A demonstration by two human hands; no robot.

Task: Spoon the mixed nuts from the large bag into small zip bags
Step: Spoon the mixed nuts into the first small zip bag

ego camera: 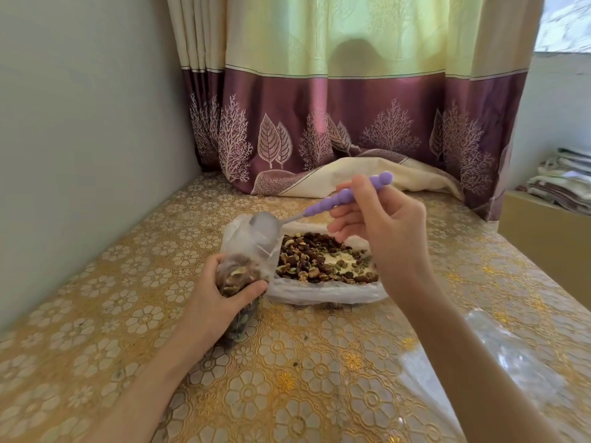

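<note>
on a table under gold floral plastic cloth, the left hand grips a small clear zip bag of nuts; the right hand pinches a purple-handled metal spoon, bowl inside the bag's mouth, beside the large open plastic bag of mixed nuts.

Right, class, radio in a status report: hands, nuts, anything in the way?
Left hand grips small clear zip bag, part-filled. Right hand holds purple-handled spoon, bowl at the bag's mouth. Large bag of mixed nuts open alongside. Nothing obstructing.
</note>
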